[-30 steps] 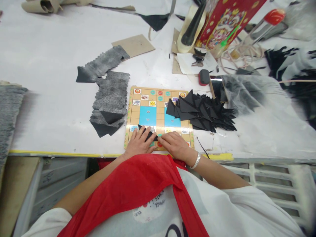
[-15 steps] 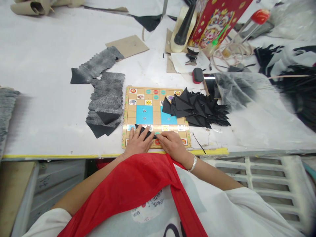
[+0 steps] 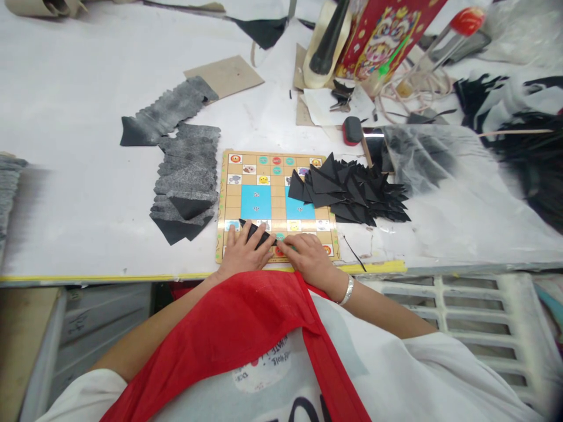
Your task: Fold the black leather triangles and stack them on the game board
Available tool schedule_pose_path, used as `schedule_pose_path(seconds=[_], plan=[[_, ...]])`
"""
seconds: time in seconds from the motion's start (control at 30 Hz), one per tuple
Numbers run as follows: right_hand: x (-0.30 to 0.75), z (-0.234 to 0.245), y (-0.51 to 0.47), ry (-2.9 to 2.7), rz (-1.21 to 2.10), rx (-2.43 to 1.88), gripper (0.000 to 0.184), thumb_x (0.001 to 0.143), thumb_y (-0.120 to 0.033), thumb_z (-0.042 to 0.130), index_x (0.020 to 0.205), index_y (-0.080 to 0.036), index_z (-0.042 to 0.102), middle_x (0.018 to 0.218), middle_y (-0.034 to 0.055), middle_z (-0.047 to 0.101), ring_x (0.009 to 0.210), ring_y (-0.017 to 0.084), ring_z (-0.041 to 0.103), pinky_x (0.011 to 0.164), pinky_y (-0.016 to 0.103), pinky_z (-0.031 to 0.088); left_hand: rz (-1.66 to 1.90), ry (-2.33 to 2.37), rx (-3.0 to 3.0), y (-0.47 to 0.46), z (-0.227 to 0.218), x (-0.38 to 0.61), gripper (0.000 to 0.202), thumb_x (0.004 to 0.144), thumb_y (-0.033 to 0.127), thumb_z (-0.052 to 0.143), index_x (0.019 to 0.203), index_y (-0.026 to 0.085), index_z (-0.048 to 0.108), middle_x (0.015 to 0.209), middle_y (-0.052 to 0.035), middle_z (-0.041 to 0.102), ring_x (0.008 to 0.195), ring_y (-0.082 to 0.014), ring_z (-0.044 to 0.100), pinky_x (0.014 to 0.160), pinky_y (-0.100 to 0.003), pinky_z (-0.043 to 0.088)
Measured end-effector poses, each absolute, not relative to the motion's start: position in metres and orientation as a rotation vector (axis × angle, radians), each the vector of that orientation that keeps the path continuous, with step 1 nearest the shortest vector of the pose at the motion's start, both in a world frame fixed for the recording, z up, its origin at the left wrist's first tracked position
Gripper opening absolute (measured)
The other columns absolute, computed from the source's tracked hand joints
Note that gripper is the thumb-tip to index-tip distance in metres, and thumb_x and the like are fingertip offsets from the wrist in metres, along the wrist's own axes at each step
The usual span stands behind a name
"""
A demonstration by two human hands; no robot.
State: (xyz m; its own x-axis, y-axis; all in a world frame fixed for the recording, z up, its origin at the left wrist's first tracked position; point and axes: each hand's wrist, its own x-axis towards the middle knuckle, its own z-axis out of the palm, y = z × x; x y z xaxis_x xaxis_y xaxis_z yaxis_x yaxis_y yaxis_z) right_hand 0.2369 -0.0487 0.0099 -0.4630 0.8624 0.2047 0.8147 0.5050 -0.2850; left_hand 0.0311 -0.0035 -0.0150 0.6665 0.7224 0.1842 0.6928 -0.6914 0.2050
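Observation:
A small black triangular piece (image 3: 257, 233), perhaps leather or fabric, lies on the printed game board (image 3: 278, 199) near the table's front edge. My left hand (image 3: 246, 252) rests over it with fingers spread, pressing it against the board; the fingers partly hide it. At its right-hand tip, the curled fingers of my right hand (image 3: 310, 258) pinch the edge. Just beyond that hand, a heap of black triangular pieces (image 3: 352, 190) covers the board's right side. Left of the board lie overlapping rows of grey-backed black pieces (image 3: 187, 170).
Farther back stand a red box (image 3: 389, 41), a black-and-cream upright form (image 3: 326, 50) and a red-topped container (image 3: 467, 23). A cardboard sheet (image 3: 226, 76) lies behind the grey rows. Clear plastic (image 3: 422, 155) and black strips (image 3: 541, 152) spread at right.
The view has shifted slightly. Both hands stay nearly in place on the black piece, with only a slight change in the right fingers.

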Motion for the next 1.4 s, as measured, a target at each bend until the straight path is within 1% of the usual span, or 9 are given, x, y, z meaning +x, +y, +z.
schedule_pose_path(seconds=[0.1, 0.2, 0.5, 0.73, 0.87, 1.0, 1.1, 1.27, 1.4], plan=[[0.239, 0.011, -0.048, -2.183, 0.409, -1.459, 0.035, 0.09, -0.011, 0.04, 0.12, -0.02, 0.055, 0.107, 0.0099, 0.059, 0.1, 0.021, 0.051, 0.086, 0.039, 0.044, 0.369, 1.164, 2.782, -0.003, -0.015, 0.03, 0.041, 0.091, 0.042, 0.044, 0.13, 0.032, 0.051, 0.141, -0.008, 0.045, 0.131, -0.0382, 0.035, 0.103, -0.067, 0.017], [0.24, 0.01, -0.049, -2.027, 0.481, -1.507, 0.041, 0.088, -0.007, 0.037, 0.125, -0.02, 0.05, 0.109, 0.0102, 0.056, 0.104, 0.021, 0.05, 0.088, 0.039, 0.045, 0.359, 1.16, 2.777, -0.004, -0.015, 0.03, 0.042, 0.091, 0.042, 0.045, 0.131, 0.033, 0.05, 0.142, -0.0078, 0.043, 0.132, -0.0375, 0.033, 0.104, -0.066, 0.014], [0.228, 0.009, -0.054, -2.145, 0.336, -1.54, 0.031, 0.09, -0.014, 0.041, 0.116, -0.016, 0.059, 0.108, 0.0115, 0.06, 0.1, 0.022, 0.05, 0.089, 0.04, 0.042, 0.304, 1.171, 2.772, -0.005, -0.01, 0.031, 0.042, 0.092, 0.042, 0.043, 0.132, 0.033, 0.048, 0.143, -0.0081, 0.042, 0.133, -0.0375, 0.032, 0.104, -0.067, 0.015], [0.224, 0.012, -0.056, -2.075, 0.334, -1.574, 0.03, 0.089, -0.014, 0.041, 0.109, -0.016, 0.063, 0.108, 0.0104, 0.061, 0.101, 0.022, 0.051, 0.089, 0.039, 0.042, 0.312, 1.178, 2.758, -0.005, -0.01, 0.031, 0.042, 0.091, 0.041, 0.045, 0.132, 0.034, 0.048, 0.143, -0.0081, 0.042, 0.133, -0.0375, 0.032, 0.104, -0.067, 0.015], [0.223, 0.008, -0.057, -2.155, 0.24, -1.546, 0.028, 0.089, -0.013, 0.043, 0.107, -0.017, 0.064, 0.108, 0.0094, 0.061, 0.101, 0.022, 0.051, 0.09, 0.039, 0.041, 0.313, 1.193, 2.747, -0.005, -0.01, 0.032, 0.041, 0.09, 0.042, 0.047, 0.131, 0.034, 0.05, 0.142, -0.0077, 0.044, 0.133, -0.0372, 0.033, 0.104, -0.067, 0.016], [0.227, 0.012, -0.059, -2.42, 0.086, -1.468, 0.029, 0.091, -0.014, 0.042, 0.114, -0.014, 0.061, 0.113, 0.0111, 0.06, 0.106, 0.024, 0.048, 0.099, 0.044, 0.034, 0.303, 1.201, 2.737, -0.005, -0.008, 0.033, 0.042, 0.09, 0.043, 0.048, 0.13, 0.034, 0.05, 0.141, -0.008, 0.044, 0.132, -0.0367, 0.034, 0.104, -0.068, 0.015], [0.23, 0.019, -0.058, -2.522, 0.105, -1.45, 0.031, 0.091, -0.014, 0.042, 0.116, -0.014, 0.059, 0.114, 0.0108, 0.06, 0.108, 0.025, 0.046, 0.103, 0.046, 0.029, 0.279, 1.214, 2.755, -0.006, -0.004, 0.033, 0.042, 0.09, 0.044, 0.048, 0.13, 0.034, 0.05, 0.142, -0.0075, 0.044, 0.132, -0.0365, 0.033, 0.104, -0.068, 0.015], [0.227, 0.021, -0.051, -2.247, 0.306, -1.559, 0.034, 0.089, -0.01, 0.04, 0.119, -0.014, 0.056, 0.113, 0.0112, 0.059, 0.103, 0.022, 0.049, 0.093, 0.038, 0.04, 0.208, 1.204, 2.763, -0.006, -0.001, 0.032, 0.047, 0.09, 0.047, 0.044, 0.135, 0.033, 0.044, 0.145, -0.0061, 0.04, 0.134, -0.036, 0.031, 0.105, -0.067, 0.013], [0.216, 0.01, -0.046, -2.288, 0.272, -1.567, 0.034, 0.088, -0.013, 0.044, 0.119, -0.013, 0.057, 0.109, 0.0121, 0.059, 0.1, 0.023, 0.048, 0.089, 0.039, 0.039, 0.199, 1.238, 2.733, -0.007, -0.004, 0.032, 0.059, 0.09, 0.05, 0.042, 0.142, 0.023, 0.035, 0.144, -0.0091, 0.04, 0.135, -0.0334, 0.029, 0.108, -0.064, 0.009]])
